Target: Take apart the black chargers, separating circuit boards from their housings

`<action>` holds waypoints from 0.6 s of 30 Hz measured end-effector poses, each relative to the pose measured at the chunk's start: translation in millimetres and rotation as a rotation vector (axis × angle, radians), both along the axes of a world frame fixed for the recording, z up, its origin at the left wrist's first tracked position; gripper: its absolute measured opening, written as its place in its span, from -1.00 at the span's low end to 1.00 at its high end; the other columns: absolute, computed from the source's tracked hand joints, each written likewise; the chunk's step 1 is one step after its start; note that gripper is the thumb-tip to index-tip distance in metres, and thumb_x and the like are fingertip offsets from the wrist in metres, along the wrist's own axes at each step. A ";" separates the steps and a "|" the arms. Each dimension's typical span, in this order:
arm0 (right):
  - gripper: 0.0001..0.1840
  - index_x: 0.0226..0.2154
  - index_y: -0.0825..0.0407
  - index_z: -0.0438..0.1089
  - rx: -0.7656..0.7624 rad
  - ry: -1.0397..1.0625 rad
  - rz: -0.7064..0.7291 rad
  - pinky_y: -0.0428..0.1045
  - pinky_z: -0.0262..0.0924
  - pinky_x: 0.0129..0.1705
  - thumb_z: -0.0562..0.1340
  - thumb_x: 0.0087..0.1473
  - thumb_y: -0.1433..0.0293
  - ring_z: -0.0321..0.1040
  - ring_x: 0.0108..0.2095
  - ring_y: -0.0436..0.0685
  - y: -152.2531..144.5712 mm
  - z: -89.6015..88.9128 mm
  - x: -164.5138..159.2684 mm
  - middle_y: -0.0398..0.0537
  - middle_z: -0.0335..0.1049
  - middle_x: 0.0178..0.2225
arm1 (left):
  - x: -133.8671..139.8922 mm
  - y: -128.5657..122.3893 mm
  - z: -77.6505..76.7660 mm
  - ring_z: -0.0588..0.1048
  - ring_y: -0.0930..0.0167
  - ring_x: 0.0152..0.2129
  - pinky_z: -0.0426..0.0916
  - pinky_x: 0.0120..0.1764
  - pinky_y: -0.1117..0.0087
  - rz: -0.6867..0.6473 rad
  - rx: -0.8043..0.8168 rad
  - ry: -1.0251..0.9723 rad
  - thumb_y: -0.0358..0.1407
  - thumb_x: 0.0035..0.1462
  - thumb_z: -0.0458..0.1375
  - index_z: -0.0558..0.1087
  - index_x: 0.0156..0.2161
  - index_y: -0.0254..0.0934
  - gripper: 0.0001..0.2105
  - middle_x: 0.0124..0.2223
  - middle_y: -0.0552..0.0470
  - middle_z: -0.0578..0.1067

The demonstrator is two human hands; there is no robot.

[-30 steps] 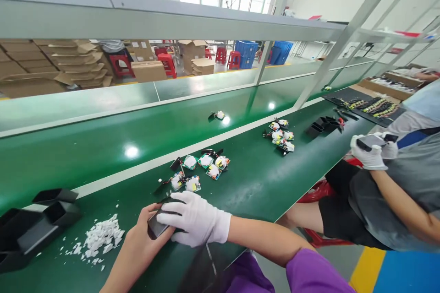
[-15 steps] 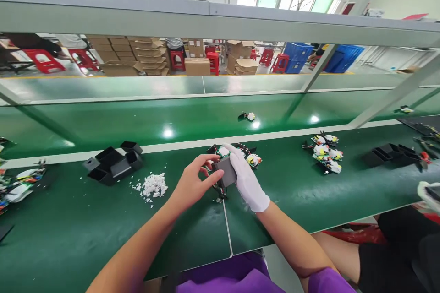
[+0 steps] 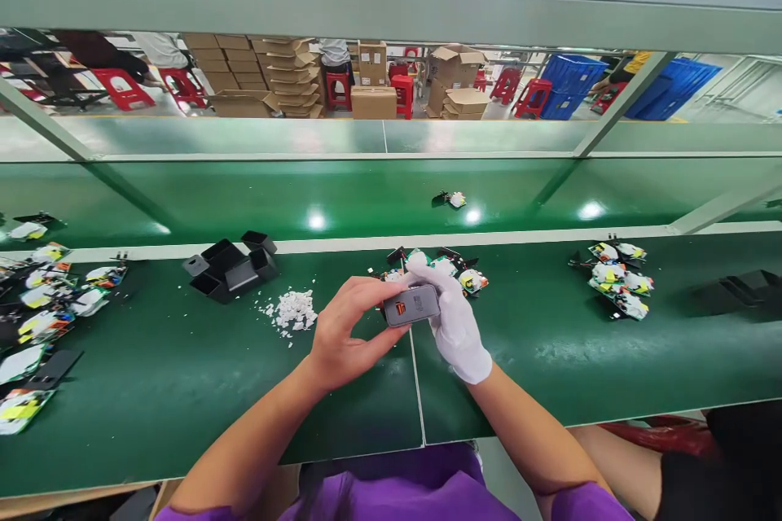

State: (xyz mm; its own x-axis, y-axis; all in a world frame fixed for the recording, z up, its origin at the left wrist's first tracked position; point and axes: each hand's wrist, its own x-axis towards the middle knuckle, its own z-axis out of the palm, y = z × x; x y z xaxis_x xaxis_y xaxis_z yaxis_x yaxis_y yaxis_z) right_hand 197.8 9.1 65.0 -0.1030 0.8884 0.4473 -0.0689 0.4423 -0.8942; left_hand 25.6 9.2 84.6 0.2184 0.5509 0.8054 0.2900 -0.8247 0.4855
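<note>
A dark grey charger [image 3: 413, 306] is held between both hands above the green bench. Its end face, with an orange port and small printed marks, is turned up towards me. My bare left hand [image 3: 354, 330] pinches it from the left, thumb below and fingers along the top edge. My right hand [image 3: 453, 326], in a white glove, wraps its right side and far edge. Just behind the hands lie circuit board assemblies [image 3: 472, 282] with white and yellow parts, partly covered by the fingers.
White scraps [image 3: 295, 310] are heaped left of my hands, near empty black housings [image 3: 229, 269]. More board assemblies [image 3: 46, 309] lie at far left, another cluster [image 3: 620, 281] at right. Black housings [image 3: 736, 291] stand far right. A person's leg [image 3: 623, 456] is close by on the right.
The charger has been turned, so its end face with the orange port now shows instead of a plain grey side. Both hands still hold it. The view has tilted down and shifted left.
</note>
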 end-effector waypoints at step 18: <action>-0.31 0.26 -0.12 0.26 -0.175 -0.032 0.209 0.27 0.33 0.17 -0.02 0.28 -0.13 0.42 0.14 0.32 5.6 -37.1 11.2 0.06 0.45 0.15 | -0.9 -5.0 6.4 0.58 0.40 -0.30 0.55 -0.27 0.37 0.023 0.174 0.070 -0.44 0.17 0.27 0.35 0.13 -0.12 -0.55 -0.16 0.01 0.67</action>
